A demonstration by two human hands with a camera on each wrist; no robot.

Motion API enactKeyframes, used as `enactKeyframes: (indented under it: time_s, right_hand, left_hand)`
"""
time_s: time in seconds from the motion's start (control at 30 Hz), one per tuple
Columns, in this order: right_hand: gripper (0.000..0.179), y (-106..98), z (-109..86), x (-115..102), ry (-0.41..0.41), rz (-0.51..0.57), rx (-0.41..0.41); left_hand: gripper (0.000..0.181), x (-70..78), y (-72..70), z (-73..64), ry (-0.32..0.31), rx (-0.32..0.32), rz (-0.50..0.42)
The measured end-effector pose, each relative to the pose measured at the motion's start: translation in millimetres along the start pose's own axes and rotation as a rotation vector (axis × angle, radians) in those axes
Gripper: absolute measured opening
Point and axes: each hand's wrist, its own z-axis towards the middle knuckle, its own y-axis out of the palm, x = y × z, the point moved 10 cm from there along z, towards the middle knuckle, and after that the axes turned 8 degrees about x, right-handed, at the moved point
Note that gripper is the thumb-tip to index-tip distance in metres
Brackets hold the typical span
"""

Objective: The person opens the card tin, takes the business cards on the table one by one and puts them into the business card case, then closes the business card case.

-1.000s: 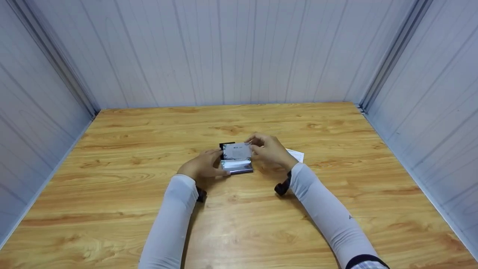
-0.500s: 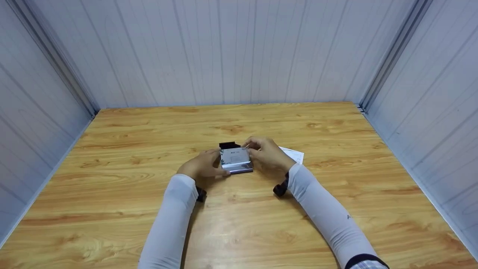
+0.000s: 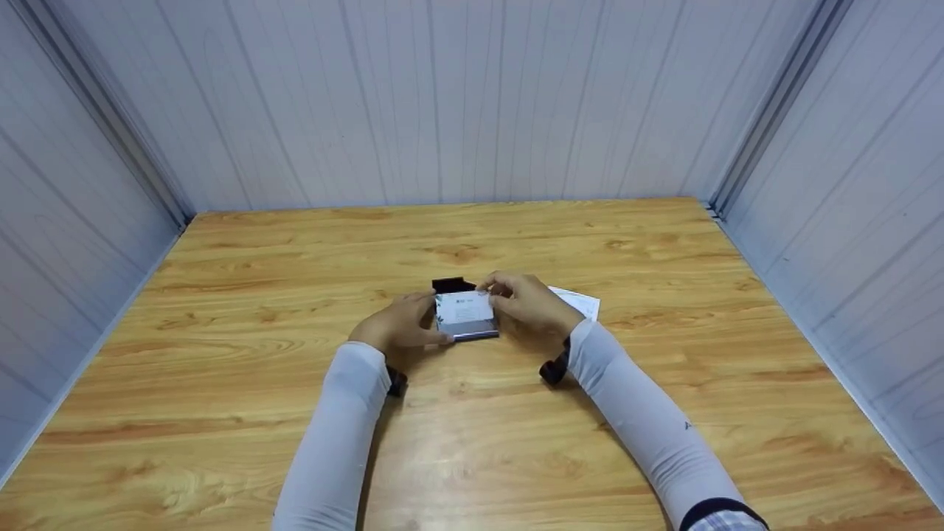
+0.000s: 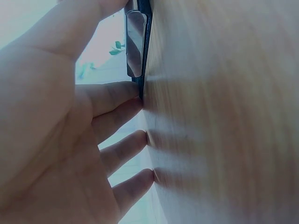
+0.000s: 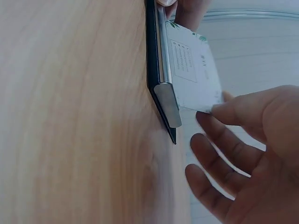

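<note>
A business card case [image 3: 476, 336] with a metal body and black cover lies open on the table, its dark flap [image 3: 451, 285] at the far side. My left hand [image 3: 399, 324] holds the case at its left end, thumb at the near edge and fingers farther back. Between thumb and finger, my right hand [image 3: 532, 304] pinches a corner of a white business card [image 5: 196, 70] printed with green leaves. The card stands tilted over the case, its lower edge at the metal body [image 5: 163, 60]. Whether that edge sits inside is hidden.
Right of the case, partly behind my right wrist, lies white printed paper or cards [image 3: 581, 302]. The wooden table [image 3: 472, 442] ends at a panelled back wall [image 3: 472, 103], with walls on both sides.
My right hand has brought the card nearer to me, down towards the case's front, and the card now tilts and looks brighter. More black flap shows behind it. The left hand stays put.
</note>
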Motion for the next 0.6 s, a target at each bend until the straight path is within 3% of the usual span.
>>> enactKeyframes:
  time_s: [0.33, 0.6]
  right_hand:
    - [0.029, 7, 1.1, -3, -0.078, -0.076, -0.069]
    - [0.028, 16, -0.6, -7, -0.177, -0.210, -0.150]
  left_hand:
    - [0.098, -0.2, -1.1, 1.0, -0.010, -0.004, -0.002]
    - [0.093, 1.4, -0.7, 1.2, 0.017, -0.011, 0.016]
